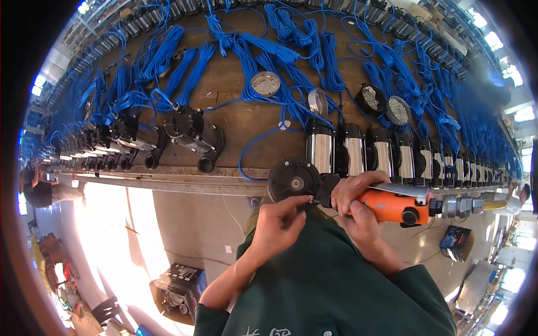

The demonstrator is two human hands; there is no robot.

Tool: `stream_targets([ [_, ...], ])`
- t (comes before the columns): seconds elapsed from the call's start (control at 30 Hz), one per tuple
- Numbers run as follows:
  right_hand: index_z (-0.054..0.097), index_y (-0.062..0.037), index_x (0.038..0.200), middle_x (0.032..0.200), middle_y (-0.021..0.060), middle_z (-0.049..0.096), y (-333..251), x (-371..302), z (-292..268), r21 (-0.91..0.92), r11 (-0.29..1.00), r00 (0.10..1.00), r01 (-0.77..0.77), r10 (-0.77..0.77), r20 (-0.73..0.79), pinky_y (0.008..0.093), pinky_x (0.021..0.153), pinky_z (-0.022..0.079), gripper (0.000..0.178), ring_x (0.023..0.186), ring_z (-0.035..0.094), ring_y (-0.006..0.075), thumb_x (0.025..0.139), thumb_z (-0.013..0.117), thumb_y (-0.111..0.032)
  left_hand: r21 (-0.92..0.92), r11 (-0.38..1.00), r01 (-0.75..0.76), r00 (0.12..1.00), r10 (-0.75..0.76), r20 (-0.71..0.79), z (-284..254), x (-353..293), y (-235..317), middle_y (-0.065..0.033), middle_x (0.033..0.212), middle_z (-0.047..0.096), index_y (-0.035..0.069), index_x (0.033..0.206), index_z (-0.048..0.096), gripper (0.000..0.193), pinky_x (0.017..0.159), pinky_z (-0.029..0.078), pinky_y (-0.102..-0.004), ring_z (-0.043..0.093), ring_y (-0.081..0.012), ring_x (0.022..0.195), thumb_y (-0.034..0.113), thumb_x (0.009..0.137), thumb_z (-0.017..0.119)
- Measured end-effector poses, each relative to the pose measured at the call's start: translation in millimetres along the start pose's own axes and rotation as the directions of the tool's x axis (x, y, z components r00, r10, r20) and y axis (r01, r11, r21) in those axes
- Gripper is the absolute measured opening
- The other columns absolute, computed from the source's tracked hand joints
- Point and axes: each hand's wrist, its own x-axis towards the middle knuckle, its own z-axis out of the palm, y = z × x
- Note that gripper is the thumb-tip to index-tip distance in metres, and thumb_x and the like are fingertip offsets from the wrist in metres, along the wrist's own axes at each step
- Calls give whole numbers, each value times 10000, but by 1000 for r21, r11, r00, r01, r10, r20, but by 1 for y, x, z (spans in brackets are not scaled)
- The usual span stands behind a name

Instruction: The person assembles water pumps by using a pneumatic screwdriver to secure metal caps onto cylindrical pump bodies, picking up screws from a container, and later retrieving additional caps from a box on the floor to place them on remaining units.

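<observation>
Green shirt (330, 274), orange tool (390, 207) in right grip (357, 203)

Bare hands, two: left hand (277, 227) and right hand (358, 204). Orange hand tool (392, 208), one. Round containers (265, 85) on the tabletop (235, 131), four, two of them holding pale pieces (398, 110). Dark cartons (178, 285) on the floor (196, 229), two. Blue cable bundles (272, 48) and motors (283, 175), both too numerous to count reliably.

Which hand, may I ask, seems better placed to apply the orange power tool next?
Probably the right hand: it holds the orange power tool, while the left hand is by the round black housing.
</observation>
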Motion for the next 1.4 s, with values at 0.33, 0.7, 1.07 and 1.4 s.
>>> stream_targets([
  [0.33, 492, 17, 996, 735, 98, 585, 28, -16, -2, -246, 967, 991, -70, 94, 91, 289, 615, 501, 225, 635, 571, 152, 785, 568, 38, 484, 873, -61, 979, 148, -143, 11, -7, -23, -86, 614, 595, 91, 977, 668, 233, 505, 460, -393, 603, -284, 560, 152, 762, 735],
  [0.7, 441, -25, 1009, 723, 79, 540, 32, -15, 6, -408, 913, 954, 23, 101, 281, 322, 632, 483, 233, 620, 526, 159, 823, 581, -14, 453, 884, -114, 943, 239, -229, 5, -7, -41, -80, 632, 594, 69, 865, 634, 167, 523, 471, -336, 600, -247, 561, 138, 768, 751],
  [1.07, 437, -1, 1093, 691, 80, 575, 22, 3, 26, -92, 996, 995, 16, -7, 103, 335, 644, 502, 329, 619, 561, 172, 794, 571, -24, -882, 470, 23, 870, -444, -213, -42, -30, -45, -173, 1103, 628, -40, 1159, 528, 212, 760, 524, -290, 646, -215, 909, 39, 970, 476],
  [1.4, 433, -25, 1064, 687, 49, 520, 19, 22, 69, 99, 995, 998, 31, -37, 52, 316, 585, 458, 302, 561, 499, 139, 791, 527, -113, -924, 369, 100, 926, -375, -49, -40, -24, -31, -96, 842, 660, 20, 1032, 608, 148, 531, 454, -243, 600, -136, 637, 135, 942, 622],
])
